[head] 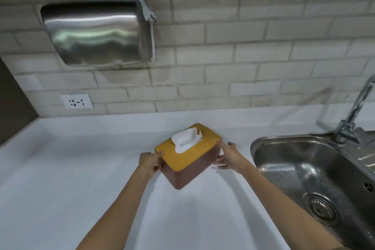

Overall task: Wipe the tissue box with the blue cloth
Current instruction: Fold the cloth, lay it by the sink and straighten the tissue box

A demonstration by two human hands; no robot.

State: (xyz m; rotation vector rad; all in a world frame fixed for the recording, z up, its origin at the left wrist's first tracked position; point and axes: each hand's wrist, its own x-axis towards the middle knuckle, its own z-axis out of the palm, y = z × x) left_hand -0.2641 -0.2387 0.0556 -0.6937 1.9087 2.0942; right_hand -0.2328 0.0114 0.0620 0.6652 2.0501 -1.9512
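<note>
Both hands clamp the tissue box (187, 156): your left hand (149, 162) on its left end, your right hand (228, 157) on its right end. It sits mid-counter (81, 168), toward the back edge, just left of the sink (316, 174), a white tissue (186, 140) poking from the yellow lid. No blue cloth in view, so this looks like positioning, not wiping. Next move: free one hand, fetch the cloth, steady the box with the other.

At three o'clock, the picture's edge is cutting off the faucet (357, 111) and sink (263, 144); motion is blurring the tissue box (188, 160).
</note>
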